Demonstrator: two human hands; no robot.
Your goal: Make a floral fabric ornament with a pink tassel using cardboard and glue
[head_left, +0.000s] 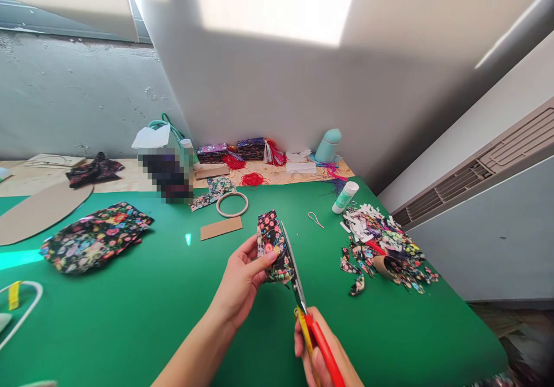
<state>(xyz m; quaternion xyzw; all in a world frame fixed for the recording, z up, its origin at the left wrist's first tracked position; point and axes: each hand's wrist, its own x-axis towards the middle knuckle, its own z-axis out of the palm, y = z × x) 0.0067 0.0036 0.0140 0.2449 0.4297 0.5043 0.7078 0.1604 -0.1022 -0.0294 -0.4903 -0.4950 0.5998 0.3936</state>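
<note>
Between the thumb and fingers of my left hand is a small rectangular piece of black floral fabric, held up over the green mat. Its lower edge looks ragged. My right hand is wrapped round the red handle of a pair of scissors, with a yellow part along the handle. The blades point away from me and lie along the right side of the fabric piece. Whether they are cutting into it, I cannot tell. Just beyond my left hand lies a brown cardboard strip.
Fabric and paper scraps are heaped at the right, beside a glue stick. A white ring and a hair-tie-like loop lie ahead. Larger floral fabric spreads at left. A turquoise bottle stands by the wall.
</note>
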